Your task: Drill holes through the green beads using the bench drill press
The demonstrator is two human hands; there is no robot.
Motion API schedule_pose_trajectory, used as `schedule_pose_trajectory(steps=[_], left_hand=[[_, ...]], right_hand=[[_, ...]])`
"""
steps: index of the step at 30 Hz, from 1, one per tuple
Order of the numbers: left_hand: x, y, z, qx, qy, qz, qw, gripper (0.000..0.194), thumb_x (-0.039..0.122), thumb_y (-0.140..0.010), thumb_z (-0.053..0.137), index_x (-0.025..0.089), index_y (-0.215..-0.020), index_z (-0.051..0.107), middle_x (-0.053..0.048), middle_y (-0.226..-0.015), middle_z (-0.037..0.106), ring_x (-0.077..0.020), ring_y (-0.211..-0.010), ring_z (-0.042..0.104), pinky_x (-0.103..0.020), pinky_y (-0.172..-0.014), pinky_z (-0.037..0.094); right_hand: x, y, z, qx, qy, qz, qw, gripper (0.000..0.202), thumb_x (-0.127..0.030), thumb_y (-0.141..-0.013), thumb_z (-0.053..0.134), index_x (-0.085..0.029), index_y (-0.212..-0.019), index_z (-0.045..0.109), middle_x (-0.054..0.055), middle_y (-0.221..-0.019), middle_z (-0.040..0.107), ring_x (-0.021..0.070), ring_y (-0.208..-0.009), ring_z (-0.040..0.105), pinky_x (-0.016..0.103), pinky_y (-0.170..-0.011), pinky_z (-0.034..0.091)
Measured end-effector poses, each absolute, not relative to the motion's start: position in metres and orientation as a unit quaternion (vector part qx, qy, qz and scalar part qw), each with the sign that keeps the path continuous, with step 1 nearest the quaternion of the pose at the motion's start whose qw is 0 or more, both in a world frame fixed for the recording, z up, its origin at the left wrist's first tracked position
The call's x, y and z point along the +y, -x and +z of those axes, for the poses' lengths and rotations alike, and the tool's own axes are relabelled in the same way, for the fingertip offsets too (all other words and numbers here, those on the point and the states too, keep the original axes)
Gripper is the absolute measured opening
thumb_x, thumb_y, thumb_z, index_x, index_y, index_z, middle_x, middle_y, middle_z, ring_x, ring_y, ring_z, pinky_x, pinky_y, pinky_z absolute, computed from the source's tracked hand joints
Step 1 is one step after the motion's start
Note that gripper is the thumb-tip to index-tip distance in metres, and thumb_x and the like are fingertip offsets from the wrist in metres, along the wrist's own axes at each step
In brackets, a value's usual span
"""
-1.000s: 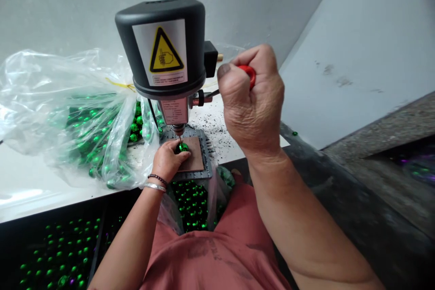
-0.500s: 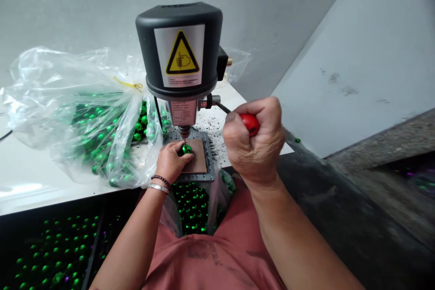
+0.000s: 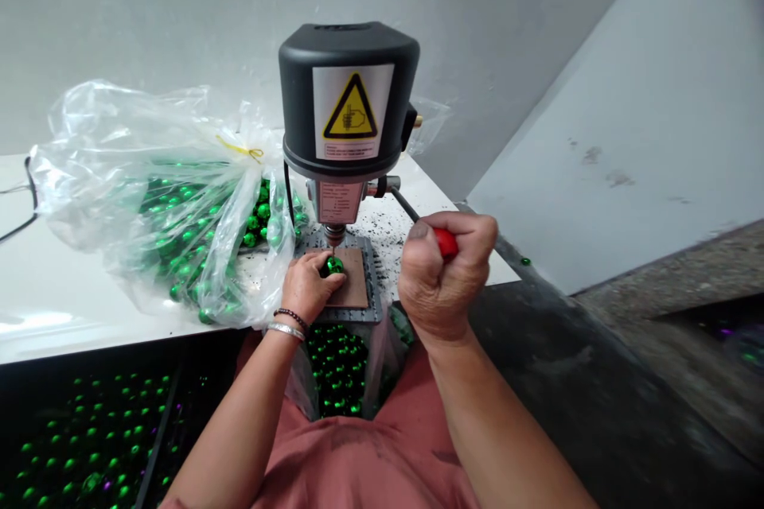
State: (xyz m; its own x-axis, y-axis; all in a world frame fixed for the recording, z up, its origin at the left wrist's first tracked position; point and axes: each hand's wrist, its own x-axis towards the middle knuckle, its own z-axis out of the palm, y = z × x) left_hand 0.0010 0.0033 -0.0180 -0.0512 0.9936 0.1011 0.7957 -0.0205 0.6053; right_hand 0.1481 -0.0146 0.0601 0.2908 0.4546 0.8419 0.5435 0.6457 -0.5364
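On the small brown board (image 3: 352, 286) of a bench drill press (image 3: 349, 103), my left hand (image 3: 309, 285) pinches a shiny green ball (image 3: 335, 265) between thumb and fingers. The thin drill bit (image 3: 333, 250) points straight down and meets the top of the ball; whether it has gone in I cannot tell. My right hand (image 3: 447, 274) is wrapped round the red knob (image 3: 445, 243) of the press's feed lever (image 3: 406, 204), to the right of the machine. Dark chips lie scattered about the drill's grey base (image 3: 374, 294).
A clear plastic bag (image 3: 119, 151) of green balls, tied in yellow, lies left of the press on the white table (image 3: 53, 278). Many green balls (image 3: 337, 374) sit below the table edge between my legs. More green balls (image 3: 89, 445) lie at lower left. A cable (image 3: 29, 191) runs at far left.
My right hand has pulled the lever's red knob downward, and the drill bit sits a little lower against the ball. My left hand keeps its hold. The whole view has shifted slightly.
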Motion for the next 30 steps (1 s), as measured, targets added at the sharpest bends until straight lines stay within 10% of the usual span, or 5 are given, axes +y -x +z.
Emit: schedule_pose_trajectory(steps=[14,30], left_hand=[[0.004,0.002,-0.022,0.669,-0.667,0.272,0.181,0.043,0.034,-0.070,0.067,0.022,-0.111,0.064,-0.008,-0.114,0.066,-0.0246,-0.104,0.058,-0.036,-0.095,0.040],[-0.067,0.021,-0.003,0.575,-0.697,0.266,0.336,0.043,0.029,-0.067,0.070,0.021,-0.108,0.066,-0.009,-0.107,0.066,-0.0245,-0.098,0.061,-0.035,-0.089,0.046]], right_hand=[[-0.013,-0.145,0.029,-0.588,0.408,-0.030,0.698,0.008,-0.021,-0.079,0.049,-0.021,-0.087,0.048,-0.004,-0.072,0.052,0.0067,-0.062,0.053,0.022,-0.058,0.046],[0.010,-0.144,0.128,-0.580,0.453,0.034,0.677,0.019,-0.026,-0.083,0.045,-0.020,-0.067,0.038,-0.006,-0.058,0.035,0.0030,-0.051,0.037,0.019,-0.053,0.037]])
